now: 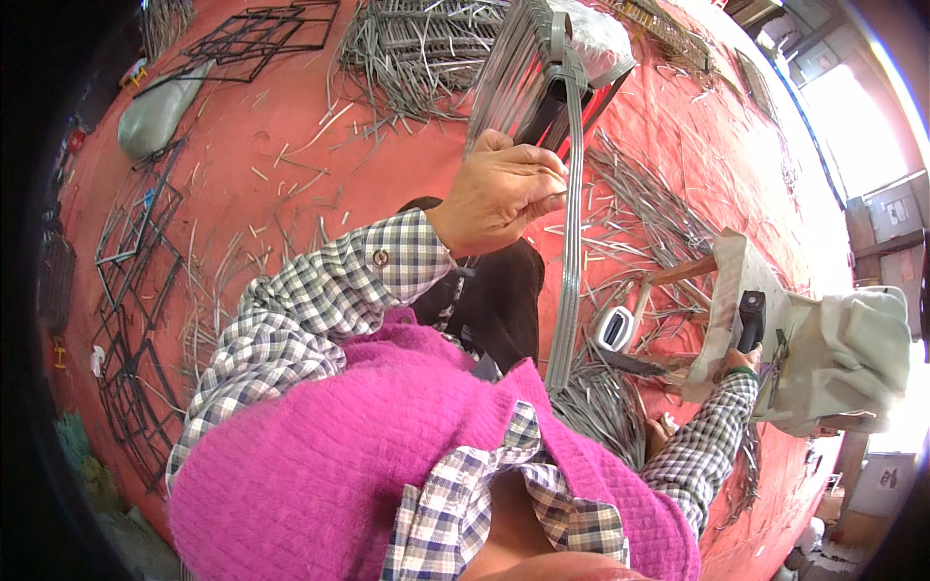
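My left hand (506, 192) is closed, its fingers curled around the near end of a dark frame wrapped in grey strips (504, 73); the exact grip is partly hidden. A long flat grey strip (570, 242) hangs from the frame, passing close beside those fingertips. At the right, my right hand (742, 358) is closed on the handle of a black tool (751, 315), whose kind I cannot make out. The tool is held against a stand draped with pale cloth (722, 290).
Bundles of grey strips (644, 189) and loose scraps lie across the red floor covering (281, 184). Black metal frames (136, 368) lie at the left, near a pale green rounded object (163, 111). A white oval item (614, 329) sits beside the stand; light green cloth (843, 358) hangs over it.
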`<state>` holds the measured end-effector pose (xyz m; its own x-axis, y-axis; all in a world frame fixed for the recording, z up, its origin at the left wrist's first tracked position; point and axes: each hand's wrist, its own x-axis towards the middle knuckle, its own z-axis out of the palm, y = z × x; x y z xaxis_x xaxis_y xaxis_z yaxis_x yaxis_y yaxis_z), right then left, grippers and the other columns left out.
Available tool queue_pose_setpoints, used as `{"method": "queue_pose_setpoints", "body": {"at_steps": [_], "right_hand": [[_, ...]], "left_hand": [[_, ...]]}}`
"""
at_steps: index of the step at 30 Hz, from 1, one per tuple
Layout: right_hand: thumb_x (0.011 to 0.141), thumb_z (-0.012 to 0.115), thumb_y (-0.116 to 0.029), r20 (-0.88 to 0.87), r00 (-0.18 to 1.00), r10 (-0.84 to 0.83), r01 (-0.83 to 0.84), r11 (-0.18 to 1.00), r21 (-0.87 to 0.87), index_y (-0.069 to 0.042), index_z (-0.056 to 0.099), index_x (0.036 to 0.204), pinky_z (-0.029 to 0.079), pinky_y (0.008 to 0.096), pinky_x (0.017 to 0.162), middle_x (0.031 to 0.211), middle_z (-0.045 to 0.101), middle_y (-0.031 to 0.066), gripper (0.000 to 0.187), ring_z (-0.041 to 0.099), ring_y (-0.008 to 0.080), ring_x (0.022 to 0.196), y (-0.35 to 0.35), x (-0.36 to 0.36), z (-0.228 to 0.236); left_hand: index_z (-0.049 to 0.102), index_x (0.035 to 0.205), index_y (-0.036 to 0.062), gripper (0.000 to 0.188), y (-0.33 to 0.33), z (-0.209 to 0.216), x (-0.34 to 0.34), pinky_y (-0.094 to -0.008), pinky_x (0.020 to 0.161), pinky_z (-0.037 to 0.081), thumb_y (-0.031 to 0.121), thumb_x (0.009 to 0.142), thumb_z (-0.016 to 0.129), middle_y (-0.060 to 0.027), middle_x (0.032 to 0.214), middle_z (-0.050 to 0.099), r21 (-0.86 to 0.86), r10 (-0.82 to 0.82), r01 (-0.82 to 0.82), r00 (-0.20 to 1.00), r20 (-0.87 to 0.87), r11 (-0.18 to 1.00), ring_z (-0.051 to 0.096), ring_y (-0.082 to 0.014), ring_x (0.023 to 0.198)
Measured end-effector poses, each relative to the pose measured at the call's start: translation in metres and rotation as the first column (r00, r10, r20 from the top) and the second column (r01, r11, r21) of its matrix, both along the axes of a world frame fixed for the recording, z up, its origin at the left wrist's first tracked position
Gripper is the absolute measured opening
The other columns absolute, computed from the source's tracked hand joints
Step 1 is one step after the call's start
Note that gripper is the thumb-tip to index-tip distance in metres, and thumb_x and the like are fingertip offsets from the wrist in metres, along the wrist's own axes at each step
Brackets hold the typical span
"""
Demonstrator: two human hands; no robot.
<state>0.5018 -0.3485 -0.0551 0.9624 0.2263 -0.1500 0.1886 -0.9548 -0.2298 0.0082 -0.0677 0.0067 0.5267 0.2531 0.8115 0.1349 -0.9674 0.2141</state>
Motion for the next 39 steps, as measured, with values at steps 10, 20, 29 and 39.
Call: {"method": "queue_pose_setpoints", "body": {"at_steps": [10,20,29,39], "right_hand": [[0.082,0.057,-0.002,0.153,0.838,0.523,-0.216,0.061,0.974,0.000,0.052,0.097,0.045,0.0270,0.061,0.071,0.055,0.0047,0.017,0.052,0.0148,0.061,-0.017,-0.193,0.032],[0.075,0.062,-0.010,0.311,0.511,0.801,-0.635,0.109,0.765,0.004,0.052,0.118,0.048,0.0296,0.062,0.075,0.063,0.0121,0.047,0.063,0.0208,0.066,0.101,-0.307,0.038],[0.075,0.062,-0.007,0.584,0.298,0.755,-0.868,-0.041,0.495,0.005,0.051,0.121,0.047,0.0296,0.056,0.071,0.063,0.0120,0.049,0.063,0.0214,0.059,0.122,-0.308,0.057],[0.073,0.060,0.003,0.625,0.270,0.732,-0.919,0.003,0.393,0.002,0.048,0.127,0.042,0.0269,0.047,0.062,0.058,0.0061,0.056,0.056,0.0163,0.050,0.117,-0.294,0.028]], "left_hand": [[0.067,0.084,0.0153,0.009,0.006,-0.007,0.007,-0.0321,0.077,0.033,0.015,0.076,0.066,0.0033,0.093,0.067,-0.027,-0.045,0.045,0.999,-0.005,0.999,0.058,-0.0106,0.095],[0.061,0.086,0.0160,0.009,0.012,-0.009,0.003,-0.0319,0.080,0.034,0.024,0.083,0.061,0.0066,0.096,0.065,0.147,-0.014,0.027,0.996,-0.084,0.989,0.055,-0.0089,0.106],[0.062,0.086,0.0154,0.009,0.019,-0.019,0.006,-0.0321,0.082,0.034,0.023,0.082,0.060,0.0061,0.097,0.066,0.146,-0.021,0.037,0.993,-0.114,0.989,0.055,-0.0112,0.108],[0.063,0.080,0.0126,0.008,0.019,-0.022,0.011,-0.0316,0.083,0.035,0.021,0.081,0.062,0.0049,0.094,0.066,0.121,-0.053,0.058,0.998,-0.045,0.991,0.055,-0.0113,0.106]]}}
